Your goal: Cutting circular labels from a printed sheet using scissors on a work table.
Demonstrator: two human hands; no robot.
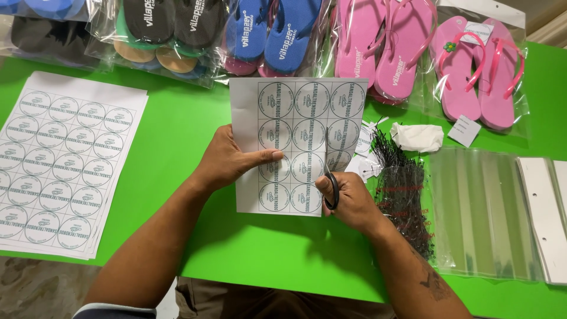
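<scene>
Left hand [227, 160] pinching the sheet [295, 145] at its edge; right hand [348, 198] gripping scissors [329, 177], cutting upward. Likely handling light, thin, floppy; needing support close beside the cut.

**A small packing workroom for sandals**

This looks like a small-scale packing or labelling workplace for footwear. A bright green tabletop [177, 136] carries bagged flip-flops [378, 41] in pink, blue and black along its far edge. A stack of printed round-label sheets [59, 165] lies at the left edge. Toward the right edge lie empty clear bags [478, 207], white card headers [540, 207] and a bundle of black tag fasteners [404, 189].
</scene>
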